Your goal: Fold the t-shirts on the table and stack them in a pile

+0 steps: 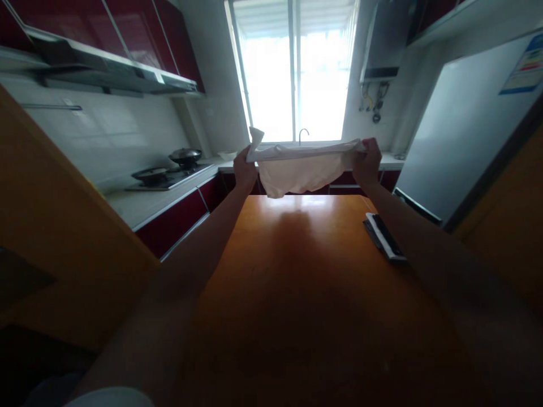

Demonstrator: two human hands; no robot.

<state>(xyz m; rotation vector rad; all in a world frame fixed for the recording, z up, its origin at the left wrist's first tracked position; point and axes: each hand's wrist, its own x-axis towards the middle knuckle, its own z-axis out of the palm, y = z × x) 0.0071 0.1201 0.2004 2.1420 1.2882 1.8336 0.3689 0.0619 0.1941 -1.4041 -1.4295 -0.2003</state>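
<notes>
A pale, thin cloth [303, 174] hangs stretched in the air above the far edge of the wooden table [292, 282]. My left hand [245, 169] is closed around its left end, where a loose corner sticks up above my fingers. At the other end, my right hand [368, 160] grips the cloth with fingers closed. Between my hands the upper edge runs nearly straight, and the lower part droops in a soft, uneven curve. Whether it is a garment or a plain cloth I cannot tell. Both arms reach forward over the table.
A black-and-white flat item [385, 237] lies on the table's right side, near my right forearm. Left, a pan [150, 174] and a lidded wok [185, 156] sit on the stove. A fridge [470, 130] stands right; a faucet [303, 134] rises before the window.
</notes>
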